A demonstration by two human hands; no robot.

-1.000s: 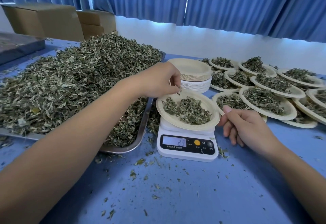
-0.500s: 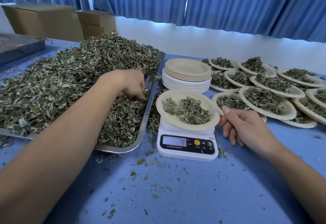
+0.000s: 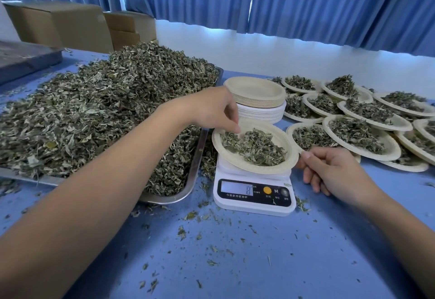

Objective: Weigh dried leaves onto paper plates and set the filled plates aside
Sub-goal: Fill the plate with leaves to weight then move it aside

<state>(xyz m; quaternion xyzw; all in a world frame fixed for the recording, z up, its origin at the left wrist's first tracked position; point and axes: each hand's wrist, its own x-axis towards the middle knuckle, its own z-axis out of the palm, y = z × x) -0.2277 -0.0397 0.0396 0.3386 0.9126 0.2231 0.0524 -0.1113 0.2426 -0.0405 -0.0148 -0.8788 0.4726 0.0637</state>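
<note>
Blue tabletop [image 3: 235, 263]: left hand [image 3: 211, 110] pinches dried leaves [image 3: 255, 148] over paper plate [image 3: 280, 138] on scale [image 3: 255, 192]; right hand [image 3: 334, 171] grips its rim. Risk: steadying pressure skews reading; crumbs spill.

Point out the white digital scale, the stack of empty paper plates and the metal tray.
white digital scale [image 3: 255, 201]: head view, front panel.
stack of empty paper plates [image 3: 255, 90]: head view, top plate's bowl.
metal tray [image 3: 195, 166]: head view, right rim.
</note>
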